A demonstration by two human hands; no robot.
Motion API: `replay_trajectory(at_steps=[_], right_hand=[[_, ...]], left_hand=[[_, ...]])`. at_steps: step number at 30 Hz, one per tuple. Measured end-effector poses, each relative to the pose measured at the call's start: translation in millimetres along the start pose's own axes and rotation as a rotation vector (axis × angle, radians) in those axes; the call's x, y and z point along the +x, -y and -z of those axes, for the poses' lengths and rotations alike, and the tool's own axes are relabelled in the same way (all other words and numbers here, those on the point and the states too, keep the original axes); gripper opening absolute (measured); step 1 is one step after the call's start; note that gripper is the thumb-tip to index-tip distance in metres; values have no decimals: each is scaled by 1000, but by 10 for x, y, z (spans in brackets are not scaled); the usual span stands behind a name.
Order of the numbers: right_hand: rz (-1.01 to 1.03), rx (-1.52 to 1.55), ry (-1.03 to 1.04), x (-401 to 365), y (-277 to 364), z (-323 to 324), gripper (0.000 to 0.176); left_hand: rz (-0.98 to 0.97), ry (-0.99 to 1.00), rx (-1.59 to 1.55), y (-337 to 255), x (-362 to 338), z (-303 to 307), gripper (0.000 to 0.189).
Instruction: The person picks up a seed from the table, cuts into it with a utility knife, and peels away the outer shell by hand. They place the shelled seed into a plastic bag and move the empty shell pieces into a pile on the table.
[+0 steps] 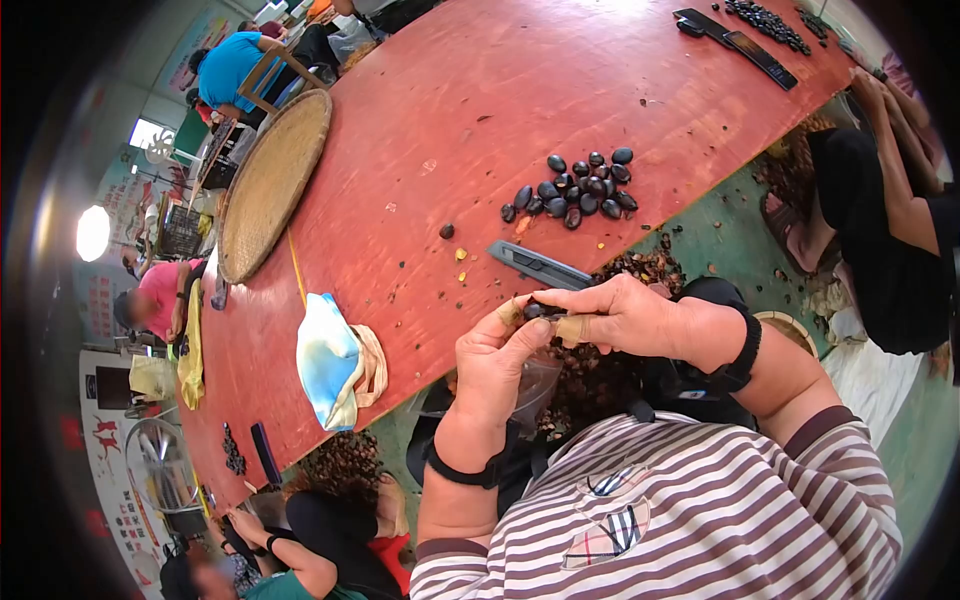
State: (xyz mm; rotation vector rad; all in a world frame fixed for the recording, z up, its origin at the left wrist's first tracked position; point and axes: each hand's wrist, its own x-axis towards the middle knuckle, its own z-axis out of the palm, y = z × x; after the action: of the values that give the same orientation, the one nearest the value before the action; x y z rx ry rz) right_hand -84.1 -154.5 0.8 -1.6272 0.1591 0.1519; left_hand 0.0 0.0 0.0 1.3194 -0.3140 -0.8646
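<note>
In front of my chest, just off the table's edge, my left hand (490, 355) is closed in a pinch on a dark glossy seed (537, 310). My right hand (635, 318) meets it from the other side, its fingertips closed on the same seed. Tan wrappings cover some fingertips on both hands. On the red table (400, 180), right beyond my hands, lies a dark grey box cutter (540, 265). A pile of similar black seeds (575, 188) sits farther up, and one lone seed (447, 231) rests to its left. Yellowish bits are scattered around them.
Left of my hands lie a blue-and-white cloth (328, 360) and a large round woven tray (275, 185). Shell scraps (600, 385) fill the space below my hands. Co-workers sit at both sides; a phone (760, 60) and more seeds (768, 25) lie at the far right.
</note>
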Motion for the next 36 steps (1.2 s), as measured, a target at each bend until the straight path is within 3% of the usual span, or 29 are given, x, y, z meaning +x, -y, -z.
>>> replay_trajectory(at_steps=[5,11,17,29,32,36], right_hand=[[-91,135,-7,-59,-28,17,36],[18,30,-141,-30,-84,-46,32],[14,66,-145,1,-129,-47,31],[-189,434,-68,21,-180,44,28],[-237,425,-10,30,-187,88,34],[-43,78,-150,39,-154,21,32]], left_hand=[[22,-32,47,14,8,-72,26],[-10,-48,43,66,76,-78,24],[-1,-61,85,48,104,-95,22],[-131,-32,257,114,129,-74,22],[-84,-20,288,107,115,-64,22],[22,13,46,148,167,-39,21]])
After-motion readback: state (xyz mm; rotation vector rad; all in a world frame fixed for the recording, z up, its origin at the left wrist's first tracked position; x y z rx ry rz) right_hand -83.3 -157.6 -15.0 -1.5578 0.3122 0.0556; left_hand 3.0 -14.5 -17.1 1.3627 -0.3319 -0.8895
